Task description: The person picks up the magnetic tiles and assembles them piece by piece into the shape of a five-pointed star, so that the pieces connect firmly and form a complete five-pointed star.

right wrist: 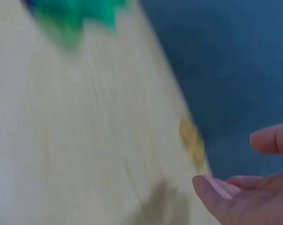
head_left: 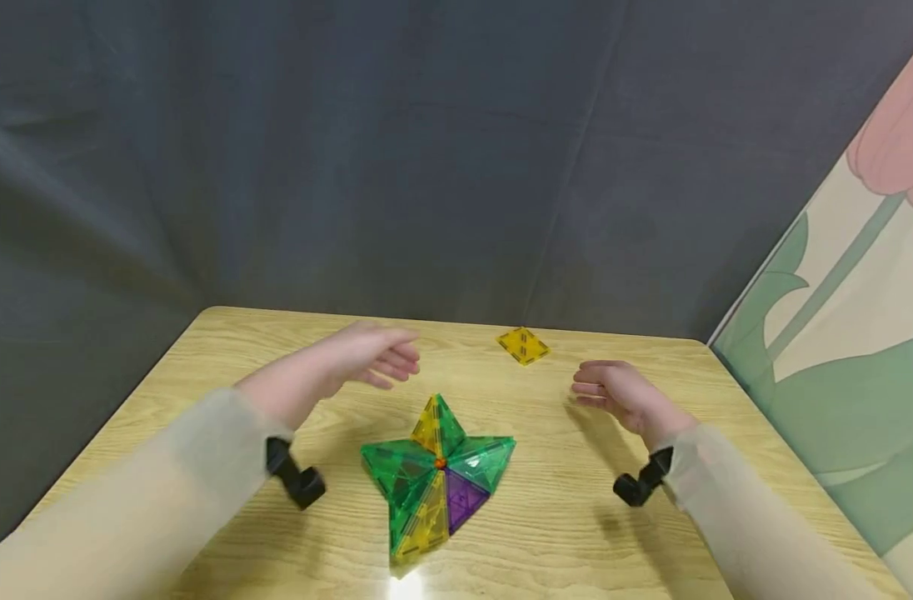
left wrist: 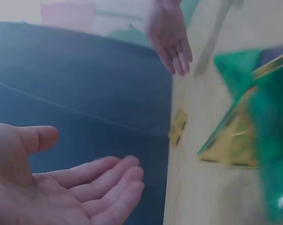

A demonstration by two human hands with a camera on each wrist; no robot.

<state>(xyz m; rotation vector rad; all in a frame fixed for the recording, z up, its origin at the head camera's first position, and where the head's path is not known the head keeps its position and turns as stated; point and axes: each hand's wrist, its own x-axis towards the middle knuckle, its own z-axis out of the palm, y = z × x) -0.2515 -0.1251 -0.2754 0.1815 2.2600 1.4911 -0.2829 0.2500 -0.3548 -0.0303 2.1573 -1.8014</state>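
Note:
A star-shaped build of magnetic tiles [head_left: 467, 492] stands on the wooden table, made of translucent green, yellow and purple triangles with a small orange spot at its middle. My left hand [head_left: 362, 357] hovers to the star's upper left, holding nothing, its fingers extended and loosely bent in the left wrist view. On the other side, my right hand [head_left: 621, 396] is raised above the table, apart from the star, with nothing in it. Near the back edge lies a flat yellow diamond of tiles [head_left: 524, 345], between the two hands and touched by neither.
The wooden table [head_left: 239, 350] ends at a dark cloth [head_left: 426, 167] hanging behind and to the left. A curtain with a pink tulip and green leaves [head_left: 861, 375] borders the right side. Each wrist wears a black camera mount [head_left: 295, 473].

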